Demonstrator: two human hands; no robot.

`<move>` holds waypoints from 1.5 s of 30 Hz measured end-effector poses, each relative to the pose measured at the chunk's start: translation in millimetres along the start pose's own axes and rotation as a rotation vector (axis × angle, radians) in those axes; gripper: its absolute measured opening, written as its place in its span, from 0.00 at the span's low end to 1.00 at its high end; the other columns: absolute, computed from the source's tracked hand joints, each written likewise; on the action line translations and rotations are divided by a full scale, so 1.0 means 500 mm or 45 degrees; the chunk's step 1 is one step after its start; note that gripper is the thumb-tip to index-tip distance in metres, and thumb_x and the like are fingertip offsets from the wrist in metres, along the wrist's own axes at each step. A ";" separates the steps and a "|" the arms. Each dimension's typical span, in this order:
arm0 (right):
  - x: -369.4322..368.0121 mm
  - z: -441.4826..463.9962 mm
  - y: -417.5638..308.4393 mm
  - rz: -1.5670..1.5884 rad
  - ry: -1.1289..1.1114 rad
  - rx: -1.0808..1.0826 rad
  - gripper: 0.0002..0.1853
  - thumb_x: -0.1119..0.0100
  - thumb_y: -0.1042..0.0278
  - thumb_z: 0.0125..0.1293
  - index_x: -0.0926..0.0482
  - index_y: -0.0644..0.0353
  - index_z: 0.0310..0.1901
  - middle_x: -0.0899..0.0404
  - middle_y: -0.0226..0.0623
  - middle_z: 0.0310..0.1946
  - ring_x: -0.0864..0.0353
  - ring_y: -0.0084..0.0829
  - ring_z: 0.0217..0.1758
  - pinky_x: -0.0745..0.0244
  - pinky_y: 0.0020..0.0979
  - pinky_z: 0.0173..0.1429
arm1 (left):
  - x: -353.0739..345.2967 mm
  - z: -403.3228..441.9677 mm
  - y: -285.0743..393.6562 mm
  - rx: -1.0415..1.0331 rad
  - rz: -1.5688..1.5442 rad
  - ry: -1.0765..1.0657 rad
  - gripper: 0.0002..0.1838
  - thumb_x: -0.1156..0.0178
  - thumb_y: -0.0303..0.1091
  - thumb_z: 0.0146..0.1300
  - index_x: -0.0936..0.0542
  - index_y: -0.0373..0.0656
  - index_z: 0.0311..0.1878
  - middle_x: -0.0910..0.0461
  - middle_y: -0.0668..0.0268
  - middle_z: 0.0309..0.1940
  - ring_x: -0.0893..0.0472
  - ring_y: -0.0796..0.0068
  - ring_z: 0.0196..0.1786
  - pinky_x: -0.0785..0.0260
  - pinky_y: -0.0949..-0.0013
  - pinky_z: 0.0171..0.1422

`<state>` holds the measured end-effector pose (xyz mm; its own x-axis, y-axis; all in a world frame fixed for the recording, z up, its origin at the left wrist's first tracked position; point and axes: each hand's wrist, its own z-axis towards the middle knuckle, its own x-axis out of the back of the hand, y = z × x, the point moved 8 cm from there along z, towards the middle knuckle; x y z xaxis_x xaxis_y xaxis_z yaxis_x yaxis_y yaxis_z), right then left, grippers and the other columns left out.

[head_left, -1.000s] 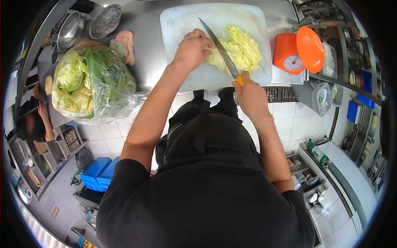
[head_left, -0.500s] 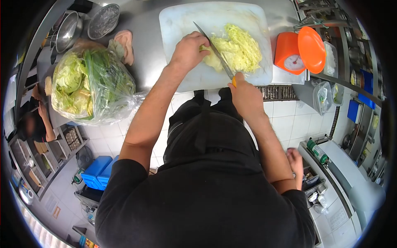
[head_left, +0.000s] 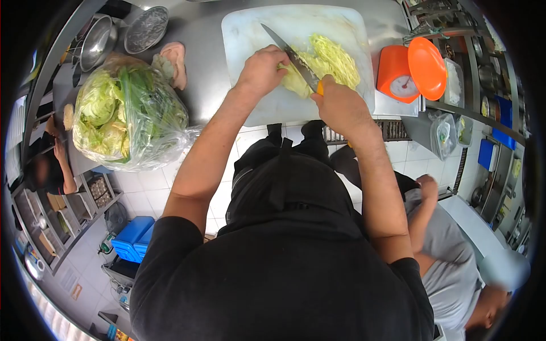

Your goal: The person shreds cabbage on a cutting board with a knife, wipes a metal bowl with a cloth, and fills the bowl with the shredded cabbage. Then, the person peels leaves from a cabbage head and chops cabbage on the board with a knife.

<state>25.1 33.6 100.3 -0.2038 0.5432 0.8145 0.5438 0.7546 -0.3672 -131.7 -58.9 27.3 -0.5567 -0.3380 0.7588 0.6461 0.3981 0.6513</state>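
Observation:
My right hand (head_left: 344,108) is wrapped round the yellow handle of a kitchen knife (head_left: 291,55). The blade slants up and left across the white cutting board (head_left: 244,34). My left hand (head_left: 263,69) has its fingers curled onto a piece of lettuce (head_left: 294,84), close beside the blade, and its fingertips are partly hidden. To the right of the blade lies a pile of shredded lettuce (head_left: 335,59), pale yellow-green.
Left of the board, a clear plastic bag of lettuce and greens (head_left: 128,113) sits near a pink cloth (head_left: 173,62) and metal bowls (head_left: 147,29). An orange kitchen scale (head_left: 396,74) stands on the right. A person in grey (head_left: 449,267) is close behind my right side.
The knife's handle end has shifted slightly up and left, and its blade face shows wider. My left hand stays almost in place. A person in grey has come into view at the right.

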 end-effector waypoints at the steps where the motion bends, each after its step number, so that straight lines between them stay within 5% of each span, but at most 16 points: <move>1: 0.007 -0.004 -0.009 -0.017 -0.006 0.005 0.15 0.41 0.60 0.78 0.27 0.67 0.50 0.12 0.59 0.39 0.10 0.59 0.46 0.17 0.56 0.52 | -0.001 0.000 0.001 0.009 0.011 0.001 0.10 0.27 0.28 0.61 0.13 0.42 0.45 0.14 0.61 0.50 0.13 0.57 0.48 0.19 0.59 0.56; 17: -0.161 0.002 0.027 -0.023 -0.010 -0.227 0.19 0.45 0.56 0.82 0.33 0.66 0.54 0.12 0.58 0.36 0.09 0.60 0.42 0.15 0.55 0.49 | -0.001 -0.010 -0.006 0.028 -0.028 0.120 0.08 0.26 0.28 0.60 0.15 0.40 0.41 0.15 0.61 0.45 0.14 0.56 0.46 0.20 0.57 0.53; 26: -0.025 -0.001 -0.027 -0.083 -0.063 -0.060 0.17 0.43 0.58 0.81 0.30 0.67 0.53 0.11 0.56 0.35 0.09 0.58 0.42 0.15 0.54 0.49 | -0.006 0.000 -0.019 0.038 -0.003 0.047 0.08 0.27 0.29 0.62 0.15 0.40 0.43 0.14 0.59 0.45 0.13 0.56 0.46 0.20 0.57 0.53; 32: -0.073 -0.032 -0.019 -0.036 -0.011 -0.070 0.19 0.43 0.56 0.80 0.31 0.67 0.54 0.13 0.60 0.35 0.11 0.62 0.43 0.18 0.57 0.48 | -0.004 -0.003 -0.020 0.078 -0.025 0.036 0.10 0.27 0.30 0.62 0.15 0.40 0.44 0.15 0.60 0.46 0.13 0.57 0.46 0.20 0.58 0.53; 35: -0.154 0.005 0.013 -0.053 0.011 -0.195 0.18 0.44 0.58 0.81 0.31 0.67 0.54 0.12 0.57 0.35 0.09 0.57 0.43 0.14 0.51 0.48 | 0.001 -0.013 -0.013 0.057 -0.064 0.093 0.10 0.27 0.30 0.62 0.15 0.40 0.45 0.15 0.60 0.47 0.14 0.58 0.45 0.20 0.59 0.53; 45: -0.036 -0.024 -0.038 0.001 -0.089 -0.088 0.17 0.45 0.59 0.81 0.30 0.67 0.53 0.13 0.61 0.36 0.10 0.61 0.45 0.16 0.55 0.52 | 0.005 -0.009 -0.019 0.090 -0.078 0.067 0.09 0.28 0.27 0.63 0.16 0.39 0.45 0.16 0.59 0.46 0.14 0.58 0.46 0.20 0.59 0.53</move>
<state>28.2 5.0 98.0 -0.2584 0.5701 0.7799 0.5985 0.7282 -0.3339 -136.7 -67.3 23.0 -0.5643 -0.4071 0.7182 0.5724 0.4340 0.6957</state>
